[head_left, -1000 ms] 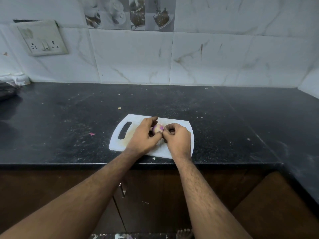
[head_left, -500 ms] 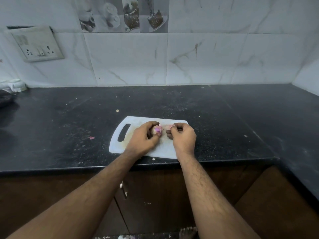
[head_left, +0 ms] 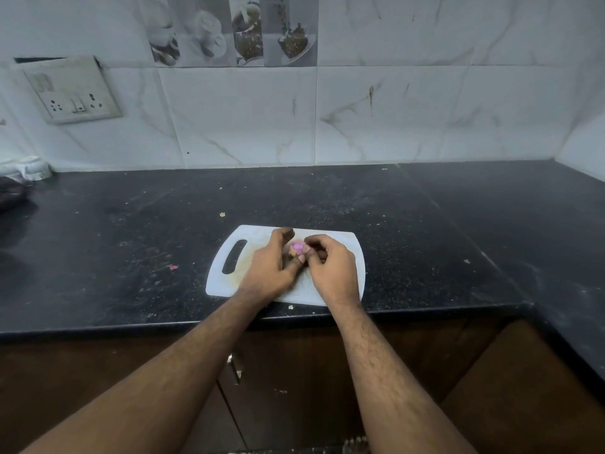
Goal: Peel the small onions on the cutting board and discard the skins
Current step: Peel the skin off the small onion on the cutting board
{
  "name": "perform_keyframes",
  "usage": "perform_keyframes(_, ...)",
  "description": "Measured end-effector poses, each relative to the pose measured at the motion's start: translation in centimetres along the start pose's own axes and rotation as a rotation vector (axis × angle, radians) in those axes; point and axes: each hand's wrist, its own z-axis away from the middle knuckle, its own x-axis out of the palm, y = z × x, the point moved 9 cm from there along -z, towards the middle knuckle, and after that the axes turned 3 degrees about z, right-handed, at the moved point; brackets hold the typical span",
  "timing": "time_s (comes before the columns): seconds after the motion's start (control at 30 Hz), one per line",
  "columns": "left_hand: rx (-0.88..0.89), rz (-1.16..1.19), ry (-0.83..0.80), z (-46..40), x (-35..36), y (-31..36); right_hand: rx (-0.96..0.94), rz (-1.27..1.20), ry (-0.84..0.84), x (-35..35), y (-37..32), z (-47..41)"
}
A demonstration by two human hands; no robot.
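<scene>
Both hands close their grip on one small onion (head_left: 297, 246) above the middle of a white cutting board (head_left: 226, 273): the left hand (head_left: 271, 267) cups and holds it from nine o'clock, while the right hand (head_left: 330, 267) pinches at it from three o'clock, thumb and forefinger curled on what looks like a scrap of skin. Glossy pink-purple flesh shows between the fingers with a tan, papery flake clinging just below, which suggests this onion is partly stripped and not yet finished. Whether other onions wait on the board cannot be told; the hands hide most of its centre. No bin or bowl for skins is in view, so discarding appears still ahead. The board is smooth plastic, rounded at the corners, with a slot handle at nine o'clock and a yellowish stain beside it. It lies at the near edge of a speckled black stone worktop (head_left: 425, 240), where a pink fleck (head_left: 173, 267) rests at nine o'clock of the board and pale crumbs scatter around.
</scene>
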Motion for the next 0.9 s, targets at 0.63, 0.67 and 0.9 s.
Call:
perform_keyframes(0.63, 0.033, -0.118, -0.009, -0.4, 0.0, 0.1, 0.028, 0.081, 0.079, -0.4, -0.1, 0.3)
perform_keyframes(0.67, 0.06, -0.134, 0.0, -0.4, 0.0, 0.3, 0.003, 0.087, 0.076, -0.2, -0.4, 0.3)
perform_keyframes(0.9, 0.147, -0.201, -0.012, -0.2, 0.2, 1.6, -0.01, 0.089, 0.07, -0.5, -0.5, 0.6)
